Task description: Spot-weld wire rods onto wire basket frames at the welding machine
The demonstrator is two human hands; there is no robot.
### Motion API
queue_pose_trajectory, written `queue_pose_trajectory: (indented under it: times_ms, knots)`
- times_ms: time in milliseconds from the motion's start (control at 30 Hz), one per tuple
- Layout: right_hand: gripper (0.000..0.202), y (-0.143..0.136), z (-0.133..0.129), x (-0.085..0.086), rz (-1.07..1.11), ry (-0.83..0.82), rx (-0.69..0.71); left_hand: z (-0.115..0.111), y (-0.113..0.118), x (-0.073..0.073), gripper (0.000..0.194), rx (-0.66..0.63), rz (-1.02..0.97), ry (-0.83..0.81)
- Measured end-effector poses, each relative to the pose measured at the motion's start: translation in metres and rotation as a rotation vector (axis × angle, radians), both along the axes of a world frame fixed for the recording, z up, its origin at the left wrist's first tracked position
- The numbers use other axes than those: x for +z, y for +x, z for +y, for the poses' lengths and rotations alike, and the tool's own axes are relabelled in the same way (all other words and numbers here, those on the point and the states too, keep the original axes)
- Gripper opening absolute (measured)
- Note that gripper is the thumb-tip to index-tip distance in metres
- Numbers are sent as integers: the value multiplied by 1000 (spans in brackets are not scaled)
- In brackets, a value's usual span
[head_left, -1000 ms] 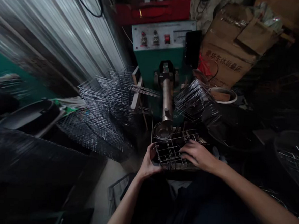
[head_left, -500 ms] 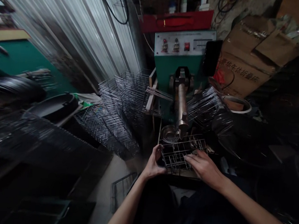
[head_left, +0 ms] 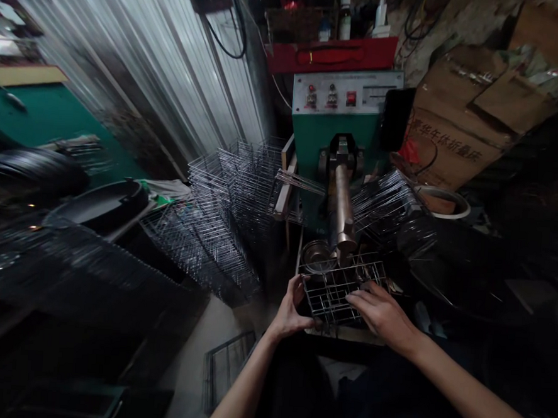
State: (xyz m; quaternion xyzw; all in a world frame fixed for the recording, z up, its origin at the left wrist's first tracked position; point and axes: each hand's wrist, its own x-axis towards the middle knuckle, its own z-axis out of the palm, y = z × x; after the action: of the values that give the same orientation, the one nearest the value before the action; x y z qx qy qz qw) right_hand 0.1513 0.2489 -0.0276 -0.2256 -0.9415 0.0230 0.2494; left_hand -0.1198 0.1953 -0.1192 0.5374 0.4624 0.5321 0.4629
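Observation:
A small wire rack (head_left: 333,294) lies under the metal arm (head_left: 343,213) of a green machine (head_left: 307,132). My left hand (head_left: 291,311) grips the rack's left edge, thumb at the near corner and fingers at the far one. On the right side, my right hand (head_left: 381,313) is closed on the rack, its fingers over the wires; the fingertips are partly hidden. Just behind the rack's left part sits a round metal part (head_left: 316,254).
Stacked wire grids (head_left: 222,212) stand left of the machine. More wire pieces (head_left: 386,200) lie to its right, near a cardboard box (head_left: 454,131) and a round tub (head_left: 444,203). A wire frame (head_left: 226,363) is low at the left.
The view has shifted slightly, so the machine and its surroundings appear lower. Both hands keep their hold on the rack, which has hardly moved.

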Motion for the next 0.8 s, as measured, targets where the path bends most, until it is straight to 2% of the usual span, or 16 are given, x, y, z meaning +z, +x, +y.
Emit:
queue_pose_trajectory:
  times_ms: [200, 367, 500, 600, 800]
  knots:
    - [26, -5, 4, 4, 10, -1, 2, 6, -2, -5, 116, -7, -31, 25]
    - [22, -7, 6, 9, 28, -39, 18, 7, -1, 0, 112, -17, -29, 52]
    - [13, -12, 12, 8, -13, -13, -115, 17, -5, 5, 111, -13, -54, 52]
    - [14, -18, 23, 7, -15, 50, -226, 30, -10, 8, 111, -7, -73, 62]
    - [20, -22, 33, 9, 42, 66, -292, 39, -16, 9, 102, -31, -108, 40]
